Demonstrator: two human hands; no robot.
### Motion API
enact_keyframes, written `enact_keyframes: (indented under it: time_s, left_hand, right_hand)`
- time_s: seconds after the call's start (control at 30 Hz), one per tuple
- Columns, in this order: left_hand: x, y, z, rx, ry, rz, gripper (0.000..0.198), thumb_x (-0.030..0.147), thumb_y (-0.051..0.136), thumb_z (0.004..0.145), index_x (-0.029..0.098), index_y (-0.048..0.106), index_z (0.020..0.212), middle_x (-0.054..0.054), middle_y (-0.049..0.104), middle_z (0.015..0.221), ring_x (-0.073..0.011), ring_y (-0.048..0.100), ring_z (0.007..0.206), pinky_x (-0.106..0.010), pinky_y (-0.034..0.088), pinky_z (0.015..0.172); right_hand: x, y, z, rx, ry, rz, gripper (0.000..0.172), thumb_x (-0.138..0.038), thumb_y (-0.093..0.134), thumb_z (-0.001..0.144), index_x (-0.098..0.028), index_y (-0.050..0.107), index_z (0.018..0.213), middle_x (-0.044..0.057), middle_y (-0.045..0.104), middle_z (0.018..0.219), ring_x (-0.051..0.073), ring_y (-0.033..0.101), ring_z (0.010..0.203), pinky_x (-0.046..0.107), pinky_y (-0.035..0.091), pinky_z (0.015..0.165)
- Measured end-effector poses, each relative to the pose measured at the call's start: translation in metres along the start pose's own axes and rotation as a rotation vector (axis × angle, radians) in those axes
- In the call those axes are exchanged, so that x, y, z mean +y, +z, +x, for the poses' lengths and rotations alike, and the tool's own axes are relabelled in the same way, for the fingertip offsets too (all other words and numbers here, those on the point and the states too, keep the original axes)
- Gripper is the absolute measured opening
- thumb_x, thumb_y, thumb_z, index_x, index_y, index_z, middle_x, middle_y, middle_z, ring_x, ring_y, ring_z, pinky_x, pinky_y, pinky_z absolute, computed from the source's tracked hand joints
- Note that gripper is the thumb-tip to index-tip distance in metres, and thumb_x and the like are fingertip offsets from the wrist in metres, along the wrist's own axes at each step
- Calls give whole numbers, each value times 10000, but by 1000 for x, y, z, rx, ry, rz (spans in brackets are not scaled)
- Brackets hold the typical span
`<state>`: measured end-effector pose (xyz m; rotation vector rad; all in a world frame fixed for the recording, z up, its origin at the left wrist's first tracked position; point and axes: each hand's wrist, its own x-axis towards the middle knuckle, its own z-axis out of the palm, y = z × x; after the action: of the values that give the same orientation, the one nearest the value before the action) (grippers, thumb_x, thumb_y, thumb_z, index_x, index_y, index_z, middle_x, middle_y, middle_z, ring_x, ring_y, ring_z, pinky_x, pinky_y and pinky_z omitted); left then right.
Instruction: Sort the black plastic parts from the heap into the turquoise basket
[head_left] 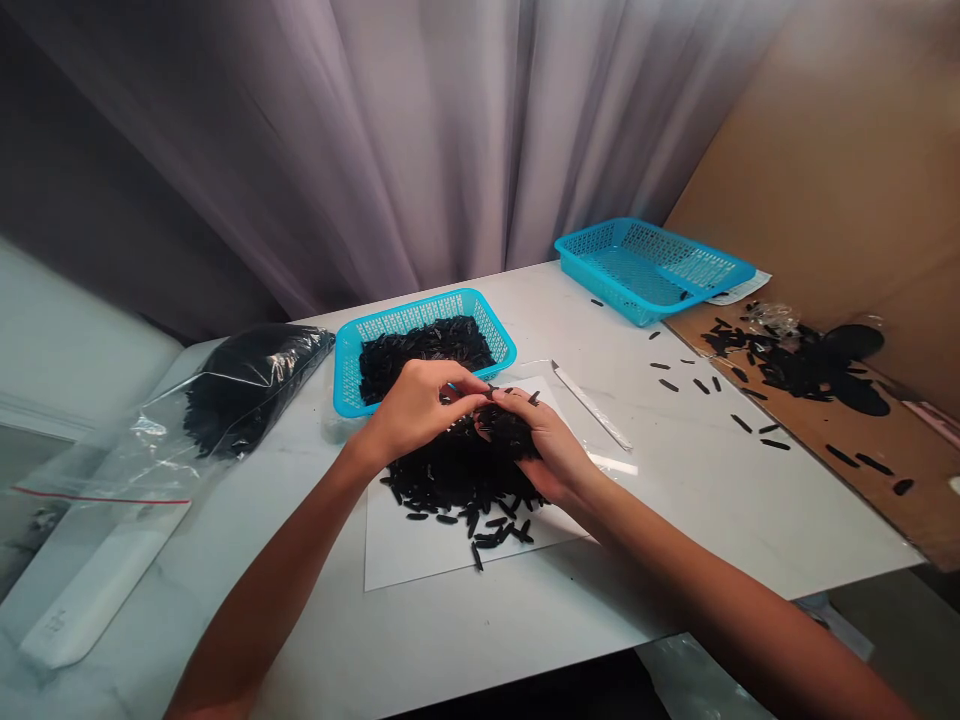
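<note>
A heap of small black elongated pieces (pixel 442 475) lies on a white sheet (pixel 397 560) at the middle of the table. Above the heap, my left hand (pixel 424 405) pinches a small black piece between thumb and fingertips. My right hand (pixel 544 445) cups a bunch of the same black pieces (pixel 510 432), its thumb meeting the left fingertips at the pinched piece. Just behind my left hand stands a blue basket (pixel 349 365) filled with more black pieces. What the pieces are exactly I cannot make out.
At left lies a clear zip bag (pixel 247 385) of black pieces. A second blue basket (pixel 637 295) stands at the back right. A white pointed stick (pixel 592 405) lies beside the sheet. Loose pieces are scattered on the right, more on the brown board (pixel 795 440).
</note>
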<state>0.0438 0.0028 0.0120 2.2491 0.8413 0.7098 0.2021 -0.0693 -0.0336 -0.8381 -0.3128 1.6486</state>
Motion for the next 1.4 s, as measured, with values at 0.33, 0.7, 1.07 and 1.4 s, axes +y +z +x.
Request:
enact_keyframes:
  time_s: [0.33,0.7,1.07,1.4]
  left_hand:
    - [10,-14,-2,249,52,-68,58,218,789,817,171,784,850,-28,787,838,-147,732,760,-242,610,713]
    - [45,-36,-21,455,555,363,114,120,765,848,194,730,928,6,767,832,-110,719,770,-238,610,717]
    - [63,-42,-28,478,648,344,91,119,753,859,175,714,918,-2,753,818,-112,706,747,-240,624,705]
    - [57,-39,-21,532,593,112,44,161,767,856,175,725,860,1,755,750,-111,708,689,-226,598,648]
  right_hand:
    - [0,-3,1,-5,33,-63,108,-251,799,782,-157,751,807,23,750,812,140,673,742,257,544,734]
    - [1,-1,0,-4,49,-78,118,-243,804,779,-142,746,804,26,742,815,132,667,747,241,562,733]
    - [0,1,-2,5,53,-87,165,-270,843,707,-150,748,769,19,726,790,143,639,757,246,540,707]
    - [1,0,-2,10,51,-96,148,-286,829,750,-155,773,789,25,723,809,152,635,791,259,557,747]
